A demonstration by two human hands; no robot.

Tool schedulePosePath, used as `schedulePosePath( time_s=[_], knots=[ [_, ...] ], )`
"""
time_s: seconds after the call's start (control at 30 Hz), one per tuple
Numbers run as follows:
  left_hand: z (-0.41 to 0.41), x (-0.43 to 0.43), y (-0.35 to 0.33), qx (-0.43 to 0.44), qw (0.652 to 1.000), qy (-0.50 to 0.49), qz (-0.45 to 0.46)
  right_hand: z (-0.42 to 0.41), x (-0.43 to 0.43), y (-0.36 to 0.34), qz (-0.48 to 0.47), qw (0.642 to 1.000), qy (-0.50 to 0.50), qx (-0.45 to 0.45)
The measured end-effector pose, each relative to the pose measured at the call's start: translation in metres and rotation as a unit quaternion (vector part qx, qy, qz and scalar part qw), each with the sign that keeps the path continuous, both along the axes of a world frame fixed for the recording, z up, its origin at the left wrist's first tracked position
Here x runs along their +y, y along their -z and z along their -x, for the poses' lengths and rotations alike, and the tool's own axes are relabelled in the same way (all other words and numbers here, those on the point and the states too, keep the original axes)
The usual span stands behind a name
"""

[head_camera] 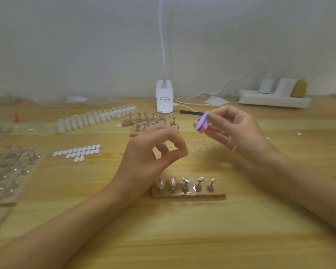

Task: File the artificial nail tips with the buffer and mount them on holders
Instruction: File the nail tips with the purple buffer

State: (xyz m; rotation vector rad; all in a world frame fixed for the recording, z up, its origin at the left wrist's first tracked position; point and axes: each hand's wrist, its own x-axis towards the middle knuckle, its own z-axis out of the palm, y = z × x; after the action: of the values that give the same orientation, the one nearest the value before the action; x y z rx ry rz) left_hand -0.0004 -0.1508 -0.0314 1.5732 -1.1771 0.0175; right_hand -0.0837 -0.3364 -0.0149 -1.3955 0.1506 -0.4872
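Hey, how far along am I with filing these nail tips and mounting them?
Done: the two leftmost holders on the near strip carry tips. In hand: the right hand holds the purple buffer; the left hand pinches something too blurred to identify, perhaps a tip. Left: three bare holders on that strip, plus the row of loose tips behind.

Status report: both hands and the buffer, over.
Right hand grips buffer. Left hand pinched, contents unclear. Near holder strip: two tips mounted, three bare. No obstruction between hands.
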Motion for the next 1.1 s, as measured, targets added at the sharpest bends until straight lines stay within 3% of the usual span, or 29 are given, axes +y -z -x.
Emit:
schedulePosePath(
  time_s=[0.1,0.23,0.37,0.5,0.57,0.8,1.0,1.1],
  knots=[
    [-0.002,0.000,-0.001,0.007,1.000,-0.006,0.007,0.003,0.009,0.010,0.057,0.990,-0.120,0.056],
    [0.001,0.000,-0.001,-0.029,1.000,0.006,-0.003,-0.002,0.002,0.004,0.003,0.999,-0.031,0.009],
    [-0.002,0.000,0.000,-0.014,1.000,-0.012,0.008,0.001,0.008,0.011,0.027,0.989,-0.128,0.063],
    [-0.002,0.000,0.001,-0.007,1.000,0.009,-0.001,-0.003,0.002,0.005,-0.031,0.999,-0.028,0.015],
    [-0.003,0.000,0.001,0.032,0.999,-0.008,-0.004,-0.001,-0.003,0.004,-0.044,0.999,-0.028,0.010],
    [-0.008,0.001,-0.001,0.218,0.976,0.016,-0.019,0.005,0.009,0.008,0.071,0.988,-0.137,0.031],
    [-0.011,0.002,0.000,0.208,0.976,0.054,-0.018,0.003,0.016,0.012,-0.039,0.976,-0.204,0.073],
    [-0.011,0.001,0.002,0.188,0.980,0.063,-0.002,0.002,0.012,0.008,-0.077,0.983,-0.148,0.076]
  ],
)
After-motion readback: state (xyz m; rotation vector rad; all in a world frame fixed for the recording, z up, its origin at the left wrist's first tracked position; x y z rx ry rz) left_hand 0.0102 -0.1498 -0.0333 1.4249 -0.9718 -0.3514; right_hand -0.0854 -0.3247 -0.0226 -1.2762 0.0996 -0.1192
